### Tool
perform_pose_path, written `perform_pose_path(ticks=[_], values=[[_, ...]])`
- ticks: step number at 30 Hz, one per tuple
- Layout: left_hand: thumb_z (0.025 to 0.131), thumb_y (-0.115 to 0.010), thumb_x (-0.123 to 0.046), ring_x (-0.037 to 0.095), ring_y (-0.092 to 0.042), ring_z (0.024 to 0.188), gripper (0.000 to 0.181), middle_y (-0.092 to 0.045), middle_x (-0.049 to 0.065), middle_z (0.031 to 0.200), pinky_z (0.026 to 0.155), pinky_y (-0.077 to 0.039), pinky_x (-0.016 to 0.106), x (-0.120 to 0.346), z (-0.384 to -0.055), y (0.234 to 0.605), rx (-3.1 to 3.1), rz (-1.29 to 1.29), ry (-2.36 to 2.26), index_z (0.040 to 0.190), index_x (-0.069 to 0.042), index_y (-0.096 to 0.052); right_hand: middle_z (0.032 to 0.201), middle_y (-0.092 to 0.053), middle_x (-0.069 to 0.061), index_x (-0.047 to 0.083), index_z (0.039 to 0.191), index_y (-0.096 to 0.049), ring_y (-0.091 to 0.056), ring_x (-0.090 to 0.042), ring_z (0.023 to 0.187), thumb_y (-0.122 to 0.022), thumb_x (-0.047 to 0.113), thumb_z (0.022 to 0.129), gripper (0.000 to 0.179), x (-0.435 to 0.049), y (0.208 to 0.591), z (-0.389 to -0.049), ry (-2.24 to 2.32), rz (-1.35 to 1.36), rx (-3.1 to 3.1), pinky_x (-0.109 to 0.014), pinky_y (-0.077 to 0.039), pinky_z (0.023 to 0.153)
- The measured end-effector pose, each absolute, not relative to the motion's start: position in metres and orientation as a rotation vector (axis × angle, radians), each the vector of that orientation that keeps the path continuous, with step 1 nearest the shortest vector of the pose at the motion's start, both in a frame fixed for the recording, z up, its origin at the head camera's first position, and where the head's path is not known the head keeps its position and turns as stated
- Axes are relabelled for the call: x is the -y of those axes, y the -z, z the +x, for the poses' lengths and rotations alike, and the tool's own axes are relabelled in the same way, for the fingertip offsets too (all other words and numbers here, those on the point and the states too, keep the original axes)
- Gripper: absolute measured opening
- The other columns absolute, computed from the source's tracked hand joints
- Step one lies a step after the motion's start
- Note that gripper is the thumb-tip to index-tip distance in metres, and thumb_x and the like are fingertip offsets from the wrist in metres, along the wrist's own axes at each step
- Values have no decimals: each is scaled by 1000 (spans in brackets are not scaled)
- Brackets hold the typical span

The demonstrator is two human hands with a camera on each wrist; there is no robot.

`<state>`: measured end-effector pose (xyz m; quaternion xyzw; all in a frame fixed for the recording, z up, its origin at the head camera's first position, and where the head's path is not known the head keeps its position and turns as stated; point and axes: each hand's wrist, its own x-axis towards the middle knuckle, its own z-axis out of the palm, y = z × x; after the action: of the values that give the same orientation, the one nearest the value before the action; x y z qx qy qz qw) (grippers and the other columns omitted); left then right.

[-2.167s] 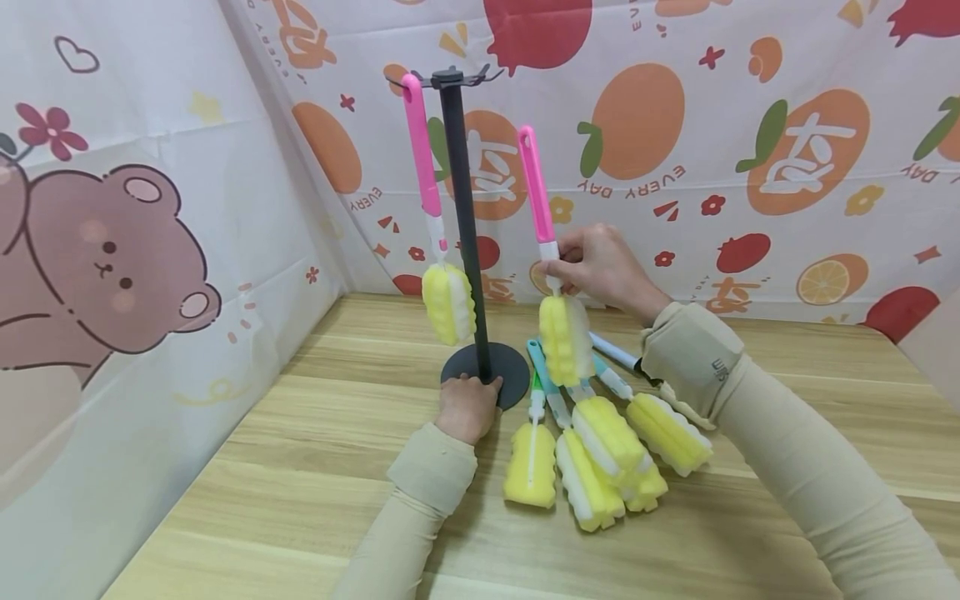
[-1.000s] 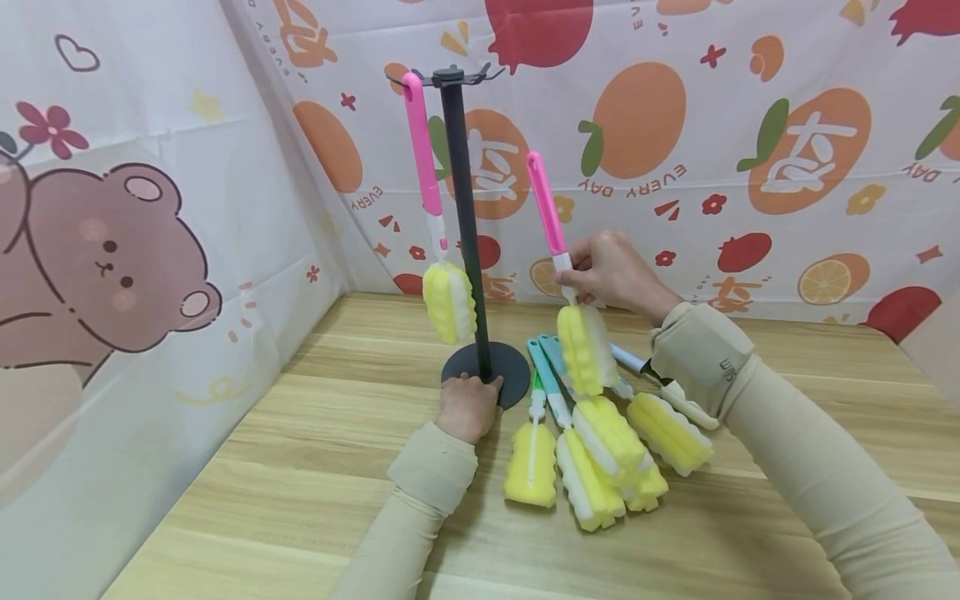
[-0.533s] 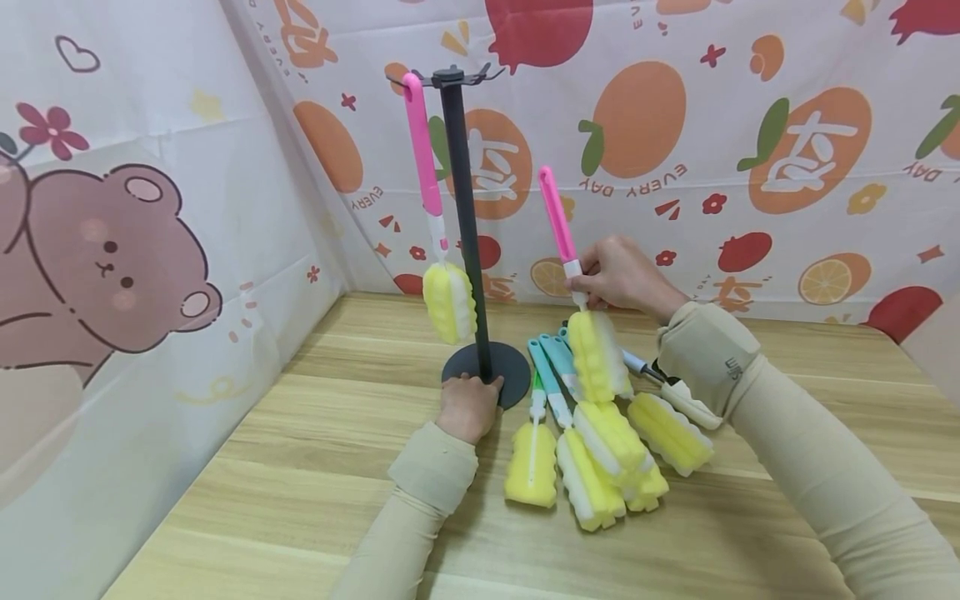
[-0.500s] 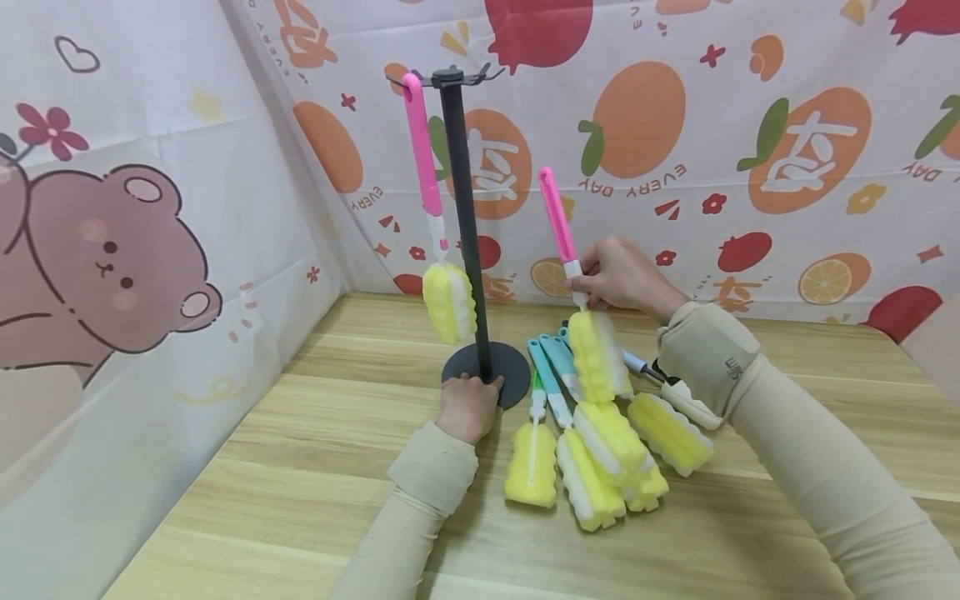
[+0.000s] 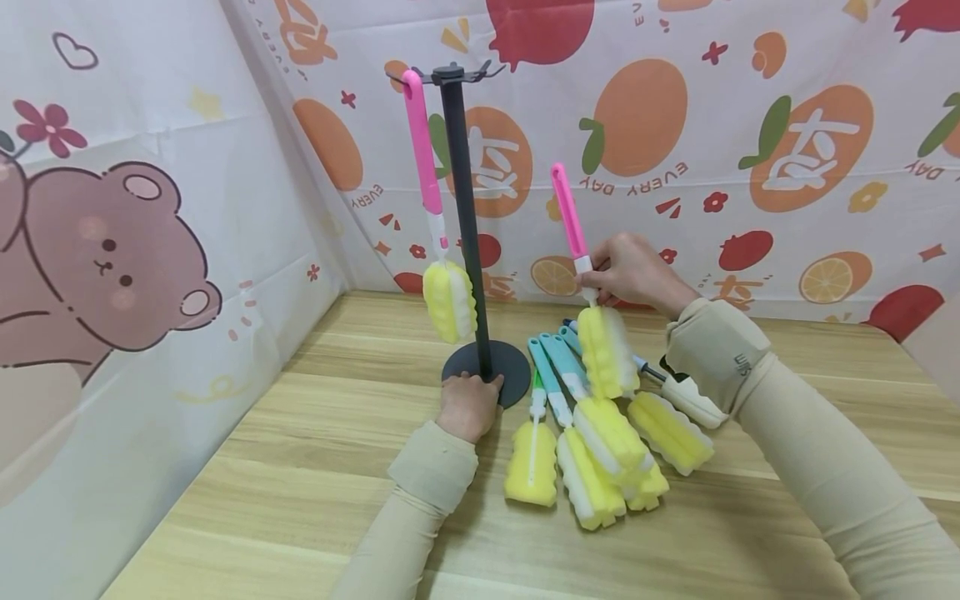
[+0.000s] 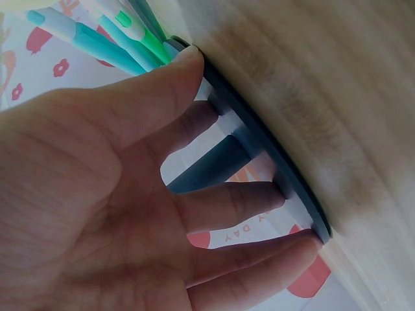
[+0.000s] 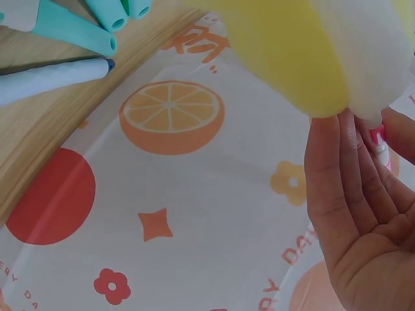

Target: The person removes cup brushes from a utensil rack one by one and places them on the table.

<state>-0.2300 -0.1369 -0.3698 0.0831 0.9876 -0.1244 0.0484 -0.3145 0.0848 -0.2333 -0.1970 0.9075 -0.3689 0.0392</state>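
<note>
My right hand [image 5: 633,268] pinches the white neck of a pink-handled sponge bottle brush [image 5: 603,350] between thumb and fingers. Its pink handle points up, and the yellow-and-white sponge hangs just over the pile of brushes. In the right wrist view that sponge [image 7: 292,58] sits above my fingers. My left hand [image 5: 468,407] rests on the round black base of a stand [image 5: 512,372]. Seen from the left wrist, its spread, mostly straight fingers [image 6: 237,204] press on the base near the rim. Another pink-handled bottle brush [image 5: 423,154] hangs from a hook at the stand's top left.
Several sponge brushes lie heaped right of the stand, with teal handles [image 5: 551,375] and one green-handled brush [image 5: 531,462]. Behind them, a white-headed brush [image 5: 693,402] with a pale blue handle lies partly hidden. A fruit-print cloth [image 5: 720,192] closes off the table's back, and a bear-print cloth [image 5: 120,250] the left.
My right hand has carried the pink-handled bottle brush to the right, away from the stand, lowering it and then raising it slightly. My left hand stays on the base.
</note>
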Motion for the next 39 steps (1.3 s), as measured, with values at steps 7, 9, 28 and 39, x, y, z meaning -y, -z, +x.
perform_pose_path(ticks=[7, 9, 28, 39], values=[[98, -68, -39, 33, -64, 117, 48, -71, 14, 118, 80, -56, 47, 136, -231, 370, -2995, 245, 364, 143, -25, -62, 89, -70, -20, -12, 107, -72, -64, -25, 62, -74, 7, 94, 24, -88, 235, -316, 1122, -601, -2786, -25, -57, 57], [98, -68, -39, 33, -64, 118, 48, -71, 14, 120, 80, -56, 47, 136, -231, 370, -2992, 243, 364, 143, -25, -62, 89, -70, -20, -12, 107, -73, -64, -25, 62, -74, 7, 94, 23, -90, 236, -317, 1117, -604, -2787, -26, -58, 58], [98, -68, -40, 33, -64, 117, 48, -71, 14, 120, 79, -56, 46, 136, -231, 370, -2995, 238, 381, 144, -26, -61, 78, -68, -16, -13, 102, -72, -62, -18, 57, -72, 7, 95, 21, -102, 242, -322, 1080, -558, -2777, -29, -58, 58], [96, -70, -40, 34, -65, 115, 49, -72, 14, 118, 79, -57, 46, 136, -231, 372, -3004, 243, 386, 142, -26, -63, 80, -69, -15, -14, 104, -70, -62, -15, 57, -72, 8, 95, 23, -108, 242, -327, 1049, -509, -2776, -29, -59, 59]])
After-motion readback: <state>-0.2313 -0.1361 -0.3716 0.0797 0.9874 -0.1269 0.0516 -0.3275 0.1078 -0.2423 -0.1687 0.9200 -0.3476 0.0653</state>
